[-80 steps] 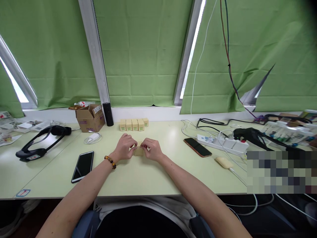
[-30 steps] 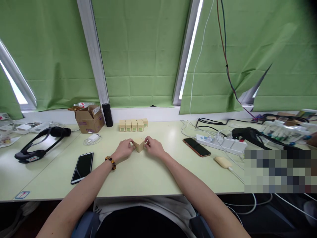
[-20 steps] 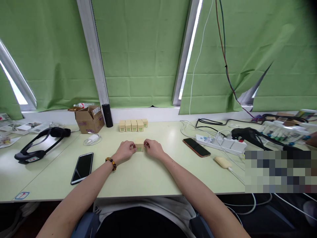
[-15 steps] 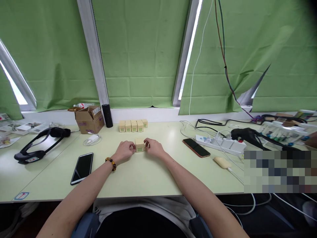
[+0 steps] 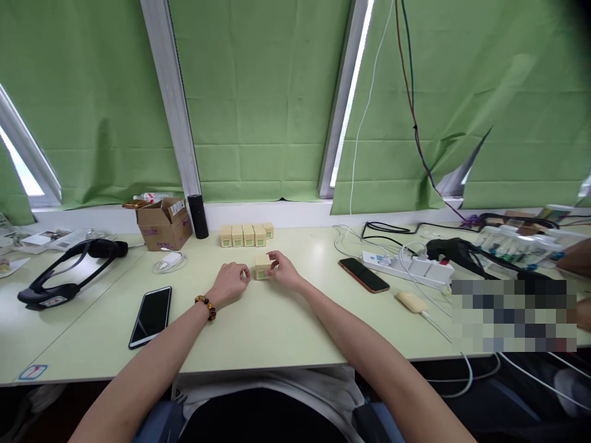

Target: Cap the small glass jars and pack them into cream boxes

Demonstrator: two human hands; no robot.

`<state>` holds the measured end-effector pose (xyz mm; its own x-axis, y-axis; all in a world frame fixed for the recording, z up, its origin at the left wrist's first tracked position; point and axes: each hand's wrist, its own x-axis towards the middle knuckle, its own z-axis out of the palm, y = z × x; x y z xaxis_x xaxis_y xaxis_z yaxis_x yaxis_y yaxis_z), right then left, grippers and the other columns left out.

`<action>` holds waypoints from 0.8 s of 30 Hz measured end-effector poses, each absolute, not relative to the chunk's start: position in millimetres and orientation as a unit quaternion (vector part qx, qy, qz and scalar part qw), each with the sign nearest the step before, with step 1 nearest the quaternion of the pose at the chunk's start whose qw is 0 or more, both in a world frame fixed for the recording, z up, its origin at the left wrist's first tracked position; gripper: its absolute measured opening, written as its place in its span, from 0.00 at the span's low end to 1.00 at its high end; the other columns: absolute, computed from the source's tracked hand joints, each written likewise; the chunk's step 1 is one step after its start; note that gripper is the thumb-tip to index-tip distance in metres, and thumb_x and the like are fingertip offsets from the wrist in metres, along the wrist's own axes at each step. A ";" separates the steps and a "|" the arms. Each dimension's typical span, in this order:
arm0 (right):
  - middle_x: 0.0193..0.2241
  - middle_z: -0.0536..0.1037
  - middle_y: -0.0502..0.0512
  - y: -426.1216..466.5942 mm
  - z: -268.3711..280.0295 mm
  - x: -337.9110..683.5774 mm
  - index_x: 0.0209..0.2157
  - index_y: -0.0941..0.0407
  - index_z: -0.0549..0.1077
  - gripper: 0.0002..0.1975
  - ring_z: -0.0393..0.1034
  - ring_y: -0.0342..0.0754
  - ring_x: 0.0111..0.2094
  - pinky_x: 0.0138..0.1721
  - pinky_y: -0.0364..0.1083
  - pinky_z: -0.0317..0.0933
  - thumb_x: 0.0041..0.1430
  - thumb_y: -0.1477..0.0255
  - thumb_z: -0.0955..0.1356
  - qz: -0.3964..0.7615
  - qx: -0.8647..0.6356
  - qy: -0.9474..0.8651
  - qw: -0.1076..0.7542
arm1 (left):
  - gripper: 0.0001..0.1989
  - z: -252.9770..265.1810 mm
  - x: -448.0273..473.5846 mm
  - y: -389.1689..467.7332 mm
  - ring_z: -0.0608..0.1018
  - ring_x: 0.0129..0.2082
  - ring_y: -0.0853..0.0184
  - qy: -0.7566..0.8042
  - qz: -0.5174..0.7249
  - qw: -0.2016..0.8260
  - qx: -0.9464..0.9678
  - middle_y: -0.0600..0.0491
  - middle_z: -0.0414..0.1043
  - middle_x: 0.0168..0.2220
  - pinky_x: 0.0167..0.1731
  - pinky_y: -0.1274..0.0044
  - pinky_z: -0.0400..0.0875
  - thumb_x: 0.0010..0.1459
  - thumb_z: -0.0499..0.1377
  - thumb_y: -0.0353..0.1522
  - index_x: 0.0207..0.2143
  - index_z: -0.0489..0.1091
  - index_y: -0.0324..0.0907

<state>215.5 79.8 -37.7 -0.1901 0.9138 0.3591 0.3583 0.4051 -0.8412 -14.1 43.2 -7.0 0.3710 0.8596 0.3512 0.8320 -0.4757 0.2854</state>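
Observation:
A small cream-coloured box (image 5: 261, 268) with a square greenish label on its front stands on the desk before me. My right hand (image 5: 285, 271) is on its right side, thumb at the front and fingers at the back edge, closed on it. My left hand (image 5: 231, 280), with a beaded bracelet at the wrist, rests just left of the box. Its fingers are curled together with nothing visible in them, and a small gap parts it from the box. Farther back, several similar small boxes (image 5: 243, 235) stand in a row.
A dark-screened phone (image 5: 150, 317) lies left, another phone (image 5: 364, 275) right. Along the back stand a cardboard box (image 5: 165, 227) and a black cylinder (image 5: 198, 216). A coiled white cable (image 5: 169, 263), a headset (image 5: 74, 274) and a power strip (image 5: 406, 266) lie around. A co-worker's hand (image 5: 582, 314) shows far right.
My left hand has come off the small box and sits slightly apart from it. My right hand has shifted its fingers to the box's front and back edges. The view has turned slightly.

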 end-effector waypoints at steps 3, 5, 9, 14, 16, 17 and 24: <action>0.49 0.78 0.55 103.0 -32.6 230.1 0.49 0.54 0.68 0.25 0.73 0.43 0.33 0.40 0.46 0.70 0.49 0.75 0.75 0.300 -0.517 -0.644 0.478 | 0.06 -7.0 -13.6 43.4 0.77 0.34 0.58 0.512 0.233 0.038 0.826 0.49 0.78 0.28 0.38 0.69 0.66 0.54 0.59 0.30 0.31 0.77 0.45; 0.51 0.78 0.57 118.8 -27.3 241.6 0.49 0.54 0.68 0.24 0.73 0.43 0.34 0.39 0.46 0.69 0.49 0.78 0.73 0.283 -0.542 -0.622 0.489 | 0.06 -7.7 -12.7 43.5 0.78 0.34 0.57 0.510 0.234 0.044 0.827 0.49 0.78 0.28 0.39 0.68 0.67 0.55 0.59 0.31 0.31 0.77 0.45; 0.53 0.77 0.58 146.3 -17.5 258.8 0.51 0.54 0.68 0.25 0.74 0.43 0.35 0.39 0.45 0.69 0.50 0.80 0.71 0.262 -0.564 -0.604 0.498 | 0.06 -8.4 -10.0 42.2 0.77 0.34 0.58 0.507 0.240 0.049 0.826 0.50 0.78 0.28 0.41 0.68 0.67 0.56 0.59 0.30 0.31 0.76 0.45; 0.55 0.77 0.60 169.9 -17.0 260.6 0.54 0.54 0.68 0.29 0.74 0.44 0.34 0.40 0.46 0.71 0.49 0.81 0.71 0.251 -0.574 -0.601 0.496 | 0.07 -6.4 -7.6 38.3 0.77 0.35 0.57 0.503 0.249 0.055 0.826 0.50 0.77 0.29 0.40 0.68 0.66 0.59 0.58 0.31 0.31 0.76 0.45; 0.54 0.78 0.60 176.9 -20.0 258.2 0.55 0.55 0.68 0.29 0.74 0.44 0.34 0.40 0.47 0.71 0.49 0.82 0.70 0.246 -0.581 -0.602 0.489 | 0.07 -6.1 -7.0 37.5 0.77 0.36 0.57 0.503 0.248 0.054 0.826 0.50 0.77 0.29 0.41 0.68 0.66 0.59 0.58 0.32 0.31 0.76 0.45; 0.54 0.78 0.61 179.9 -21.7 256.8 0.55 0.55 0.68 0.29 0.74 0.44 0.34 0.41 0.47 0.71 0.50 0.82 0.70 0.243 -0.586 -0.603 0.483 | 0.07 -6.3 -6.7 37.2 0.77 0.36 0.57 0.503 0.248 0.053 0.826 0.49 0.77 0.29 0.41 0.67 0.67 0.59 0.58 0.32 0.32 0.77 0.45; 0.60 0.67 0.70 172.9 -37.0 251.5 0.63 0.59 0.59 0.30 0.74 0.50 0.45 0.50 0.50 0.69 0.60 0.78 0.66 0.171 -0.626 -0.620 0.441 | 0.07 -10.1 -6.1 36.8 0.77 0.37 0.57 0.493 0.242 0.059 0.833 0.49 0.77 0.29 0.44 0.67 0.67 0.61 0.58 0.33 0.33 0.77 0.45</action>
<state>251.5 172.9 -37.0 0.1734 0.9270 0.3324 0.6257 0.1569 -0.7641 -6.1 36.8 -10.1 0.3962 0.8511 0.3444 0.7939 -0.5060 0.3372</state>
